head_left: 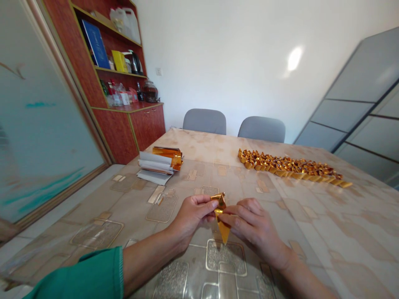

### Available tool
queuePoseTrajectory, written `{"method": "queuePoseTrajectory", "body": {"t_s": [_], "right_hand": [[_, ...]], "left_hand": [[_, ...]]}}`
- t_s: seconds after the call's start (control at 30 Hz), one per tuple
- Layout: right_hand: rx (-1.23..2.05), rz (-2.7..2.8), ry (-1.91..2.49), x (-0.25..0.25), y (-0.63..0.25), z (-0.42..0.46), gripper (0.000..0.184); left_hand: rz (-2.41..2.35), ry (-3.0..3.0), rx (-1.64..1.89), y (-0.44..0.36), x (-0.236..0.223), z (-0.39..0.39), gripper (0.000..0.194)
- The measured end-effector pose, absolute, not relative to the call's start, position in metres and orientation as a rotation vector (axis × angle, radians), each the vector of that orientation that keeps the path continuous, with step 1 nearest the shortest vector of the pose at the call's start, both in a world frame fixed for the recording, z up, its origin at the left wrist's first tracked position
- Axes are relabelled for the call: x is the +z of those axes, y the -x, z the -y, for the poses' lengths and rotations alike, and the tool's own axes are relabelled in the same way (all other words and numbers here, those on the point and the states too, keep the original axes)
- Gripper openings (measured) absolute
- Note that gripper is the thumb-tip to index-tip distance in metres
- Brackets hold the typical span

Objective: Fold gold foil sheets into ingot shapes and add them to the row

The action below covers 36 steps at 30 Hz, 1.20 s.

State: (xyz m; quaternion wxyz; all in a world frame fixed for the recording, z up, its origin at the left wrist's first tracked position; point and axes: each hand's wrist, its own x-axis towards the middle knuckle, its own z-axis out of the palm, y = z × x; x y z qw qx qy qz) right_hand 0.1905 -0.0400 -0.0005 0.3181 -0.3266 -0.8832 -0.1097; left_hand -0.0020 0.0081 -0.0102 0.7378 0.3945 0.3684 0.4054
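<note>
Between my two hands, just above the patterned tabletop, is a folded piece of gold foil paper (223, 232) with a pointed end hanging downward. My left hand (199, 209) pinches its upper left side between thumb and fingers. From the right, my right hand (251, 220) closes its fingertips on the middle of the same piece. Farther off to the left lies a stack of gold and white foil paper sheets (158, 164), partly curled. Rows of folded gold foil pieces (289, 166) sit closely packed on the right side of the table.
A clear, patterned cover lies over the table (193, 236). Behind the far edge stand two grey chairs (204, 120) (262, 128). On the left are a reddish wooden cabinet (149, 124) with shelves of household things and a frosted glass panel (46, 116).
</note>
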Motion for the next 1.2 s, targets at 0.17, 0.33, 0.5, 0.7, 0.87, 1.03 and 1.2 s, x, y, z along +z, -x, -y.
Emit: {"method": "queuePoseTrajectory", "body": {"t_s": [0.17,0.33,0.5,0.7,0.87,1.03,1.2], "right_hand": [[-0.094,2.267,0.872,0.001,-0.185,0.039,0.013],[0.276,2.059,0.968,0.000,-0.181,0.038,0.016],[0.113,2.182,0.938,-0.001,-0.184,0.039,0.019],[0.013,2.172,0.912,0.004,-0.185,0.041,0.017],[0.292,1.950,1.053,-0.003,-0.178,0.038,0.011],[0.589,1.643,1.213,-0.018,-0.173,0.034,0.021],[0.808,1.437,1.245,-0.024,-0.170,0.033,0.027]], "left_hand": [[-0.826,-0.887,0.876,0.000,-0.012,-0.005,0.034],[-0.841,-0.854,0.885,-0.001,-0.013,-0.003,0.038],[-0.810,-0.836,0.902,0.000,-0.011,-0.005,0.036],[-0.809,-0.879,0.936,0.002,-0.010,-0.007,0.034],[-0.812,-0.874,0.914,-0.001,-0.011,-0.002,0.033],[-0.792,-0.874,0.912,-0.003,-0.010,0.001,0.035],[-0.771,-0.865,0.923,-0.004,-0.010,0.004,0.035]]}}
